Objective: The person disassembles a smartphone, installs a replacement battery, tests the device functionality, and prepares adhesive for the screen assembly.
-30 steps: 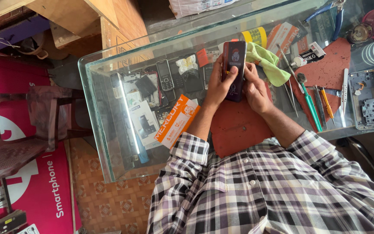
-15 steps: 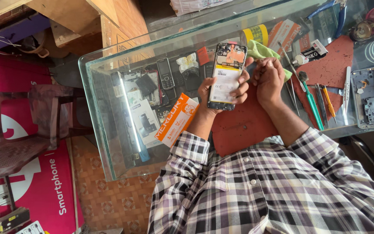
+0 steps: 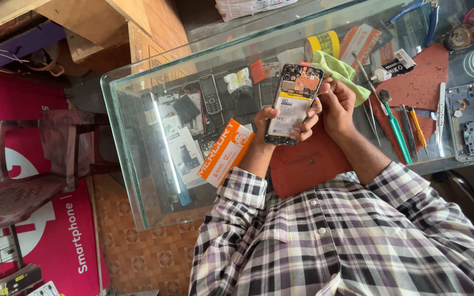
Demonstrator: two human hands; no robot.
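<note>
My left hand [image 3: 272, 121] grips the opened phone [image 3: 293, 104], fingers curled round its edges, holding it above the red mat [image 3: 308, 161] on the glass tabletop [image 3: 138, 137]. Its long axis runs near to far, tilted a little right; the camera end with the orange board points far, the bare back with the battery faces up. My right hand [image 3: 338, 104] has its fingertips pinched at the phone's far right corner, just beside a green cloth [image 3: 338, 71]. A green screwdriver [image 3: 396, 129] lies to the right.
</note>
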